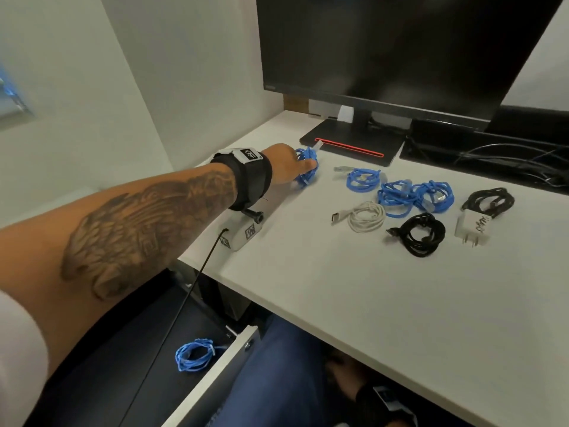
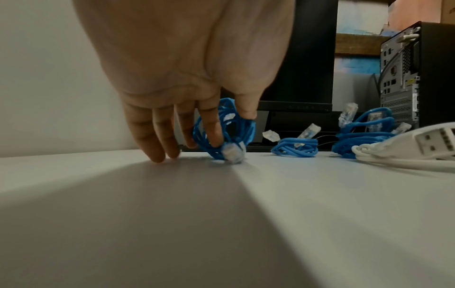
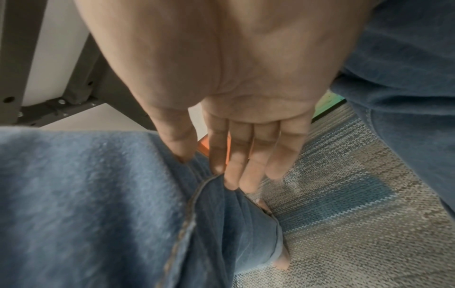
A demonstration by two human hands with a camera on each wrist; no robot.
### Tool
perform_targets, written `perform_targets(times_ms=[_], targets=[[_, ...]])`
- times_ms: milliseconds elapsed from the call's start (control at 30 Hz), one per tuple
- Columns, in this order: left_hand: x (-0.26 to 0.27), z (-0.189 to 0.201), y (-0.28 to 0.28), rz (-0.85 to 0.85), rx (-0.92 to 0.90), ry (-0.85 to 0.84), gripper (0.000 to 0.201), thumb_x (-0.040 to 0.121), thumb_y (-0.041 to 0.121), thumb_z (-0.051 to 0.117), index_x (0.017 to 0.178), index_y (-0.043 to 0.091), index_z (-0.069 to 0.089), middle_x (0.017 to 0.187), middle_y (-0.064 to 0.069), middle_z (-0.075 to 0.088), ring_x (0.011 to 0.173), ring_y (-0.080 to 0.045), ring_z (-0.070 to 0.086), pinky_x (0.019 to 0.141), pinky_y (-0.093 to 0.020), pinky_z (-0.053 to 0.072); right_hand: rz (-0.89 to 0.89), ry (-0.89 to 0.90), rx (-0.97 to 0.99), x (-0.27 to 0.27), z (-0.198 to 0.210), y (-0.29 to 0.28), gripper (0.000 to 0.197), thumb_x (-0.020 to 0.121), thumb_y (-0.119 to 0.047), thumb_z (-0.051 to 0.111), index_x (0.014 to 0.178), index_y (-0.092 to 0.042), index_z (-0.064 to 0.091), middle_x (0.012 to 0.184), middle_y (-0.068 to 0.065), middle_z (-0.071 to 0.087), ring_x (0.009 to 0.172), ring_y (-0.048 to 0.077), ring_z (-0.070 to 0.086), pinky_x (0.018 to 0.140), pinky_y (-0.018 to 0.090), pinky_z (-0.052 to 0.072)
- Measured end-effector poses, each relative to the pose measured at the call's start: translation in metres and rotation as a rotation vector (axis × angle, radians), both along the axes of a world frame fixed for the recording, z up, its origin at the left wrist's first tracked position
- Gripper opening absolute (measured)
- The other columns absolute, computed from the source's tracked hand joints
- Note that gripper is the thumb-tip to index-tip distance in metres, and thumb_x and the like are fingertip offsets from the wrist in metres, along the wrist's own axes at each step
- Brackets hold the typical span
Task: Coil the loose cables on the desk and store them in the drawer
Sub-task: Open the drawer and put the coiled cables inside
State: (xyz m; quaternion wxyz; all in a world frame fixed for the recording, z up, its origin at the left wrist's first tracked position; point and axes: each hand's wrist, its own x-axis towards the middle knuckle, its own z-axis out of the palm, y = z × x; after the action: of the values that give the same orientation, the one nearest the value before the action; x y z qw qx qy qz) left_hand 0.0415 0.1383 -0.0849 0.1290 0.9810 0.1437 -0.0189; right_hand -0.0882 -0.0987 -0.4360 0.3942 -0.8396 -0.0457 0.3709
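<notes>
The left hand (image 1: 284,163) reaches across the white laminate desk (image 1: 338,288), index finger and thumb pinching a coiled blue network cable with clear plugs (image 2: 222,132) tilted up on edge just before the black monitor base (image 1: 354,140), the other fingers straight, tips at the desk; further coiled cables, blue, white and black, lie to its right; another blue coil (image 1: 194,354) lies in the open dark drawer (image 1: 212,377); the right hand (image 3: 236,120) rests on a blue denim trouser leg (image 3: 98,204), fingers straight and together.
</notes>
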Motion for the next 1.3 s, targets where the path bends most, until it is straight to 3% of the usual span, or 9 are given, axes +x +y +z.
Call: perform_targets(times_ms=[167,333,467,600,733,867,967,1200,1300], targets=[[-0.025,0.012,0.025,0.072,-0.414,-0.111,0.061,0.094,0.059,0.054,0.109,0.001,0.067,0.114,-0.014,0.070,0.100,-0.025,0.070,0.081,-0.039,0.061,-0.079,0.024,0.033,-0.004,0.026,0.002,0.040,0.096,-0.009,0.057,0.059,-0.025,0.060,0.060,-0.007,0.057,0.063,0.014,0.051,0.069,0.031,0.043],[-0.100,0.020,0.086,0.063,-0.832,-0.332,0.017,0.086,0.008,0.072,0.078,0.011,0.058,0.094,-0.003,0.077,0.079,-0.021,0.074,0.059,-0.032,0.058,-0.133,0.069,0.022,-0.006,0.032,0.005,0.011,0.097,0.005,0.050,0.089,0.000,0.057,0.080,0.014,0.060,0.062,0.018,0.049,0.046,0.013,0.043],[-0.192,0.018,0.133,-0.034,-1.006,-0.274,0.021,0.089,-0.006,0.055,0.087,0.014,0.050,0.071,0.004,0.069,0.069,-0.013,0.070,0.057,-0.026,0.058,-0.056,-0.009,-0.078,0.002,0.023,0.001,0.020,0.099,0.002,0.049,0.104,0.013,0.065,0.111,0.031,0.061,0.095,0.040,0.059,0.090,0.039,0.043],[-0.274,-0.009,0.178,-0.042,-0.908,0.034,0.023,0.082,0.006,0.071,0.103,0.010,0.065,0.084,-0.006,0.069,0.072,-0.012,0.070,0.068,-0.027,0.061,0.119,-0.088,-0.200,0.000,0.013,0.004,0.028,0.102,-0.007,0.049,0.120,0.008,0.064,0.131,0.029,0.059,0.123,0.043,0.053,0.107,0.046,0.036],[-0.311,-0.084,0.187,0.112,-0.601,0.212,0.008,0.081,0.012,0.079,0.081,0.017,0.073,0.070,-0.002,0.069,0.060,-0.008,0.062,0.060,-0.029,0.055,0.331,-0.154,-0.337,-0.007,0.024,0.008,0.027,0.104,-0.015,0.047,0.119,-0.005,0.068,0.129,0.018,0.062,0.122,0.029,0.057,0.099,0.027,0.037],[-0.314,-0.157,0.181,0.253,-0.435,0.291,0.011,0.081,0.009,0.075,0.077,0.015,0.067,0.059,-0.002,0.066,0.050,-0.010,0.059,0.052,-0.027,0.049,0.380,-0.167,-0.371,-0.007,0.021,0.013,0.026,0.103,-0.008,0.045,0.115,-0.002,0.068,0.131,0.022,0.059,0.122,0.032,0.054,0.097,0.028,0.035],[-0.306,-0.185,0.170,0.325,-0.512,0.324,0.011,0.084,0.011,0.076,0.085,0.011,0.065,0.074,-0.012,0.071,0.066,-0.021,0.068,0.047,-0.028,0.054,0.285,-0.147,-0.322,-0.007,0.019,0.020,0.024,0.101,-0.002,0.046,0.101,0.001,0.069,0.123,0.030,0.061,0.105,0.033,0.055,0.090,0.034,0.036],[-0.276,-0.116,0.152,0.148,-0.379,0.407,0.021,0.087,0.028,0.073,0.092,0.008,0.072,0.080,-0.006,0.074,0.064,-0.014,0.067,0.050,-0.023,0.046,0.175,-0.102,-0.295,0.003,0.009,0.014,0.031,0.101,-0.006,0.050,0.122,0.015,0.059,0.132,0.030,0.057,0.125,0.045,0.051,0.109,0.046,0.037],[-0.314,-0.106,0.155,0.109,-0.337,0.693,0.024,0.087,0.035,0.073,0.079,0.012,0.072,0.073,-0.001,0.073,0.064,-0.013,0.070,0.056,-0.025,0.048,0.133,-0.063,-0.263,0.006,-0.001,0.007,0.020,0.101,-0.010,0.052,0.111,-0.004,0.069,0.129,0.029,0.059,0.122,0.045,0.054,0.105,0.046,0.040]])
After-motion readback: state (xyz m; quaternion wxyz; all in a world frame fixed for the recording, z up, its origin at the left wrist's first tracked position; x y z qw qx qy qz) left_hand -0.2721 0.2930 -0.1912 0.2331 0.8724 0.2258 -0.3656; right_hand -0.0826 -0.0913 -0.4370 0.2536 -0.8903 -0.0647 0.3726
